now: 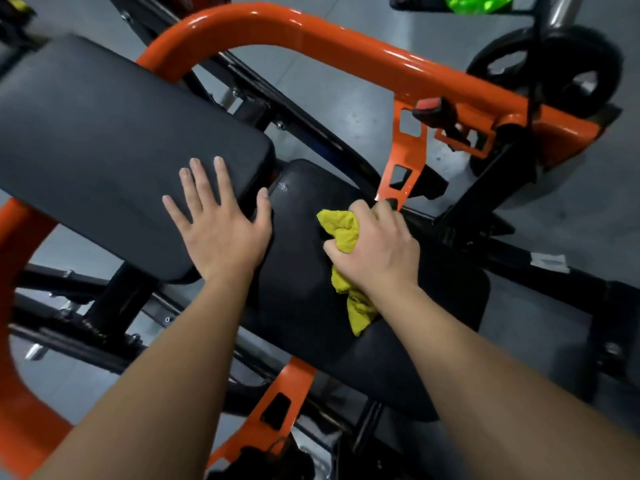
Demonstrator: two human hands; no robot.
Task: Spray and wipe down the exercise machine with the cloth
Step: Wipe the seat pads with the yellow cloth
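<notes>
The exercise machine fills the view: an orange tube frame (311,32), a large black back pad (104,143) at the left and a black seat pad (304,306) below it in the middle. My left hand (221,223) lies flat with straight, spread fingers on the lower corner of the back pad. My right hand (377,244) grips a bunched yellow cloth (341,226) and presses it on the seat pad. A tail of the cloth hangs out under my wrist. No spray bottle is clearly visible.
An orange bracket (401,168) with cut-outs stands just beyond my right hand. A black wheel (554,67) of a cart is at the top right, with something bright green (474,3) above it. Black frame bars run across the grey floor (346,98).
</notes>
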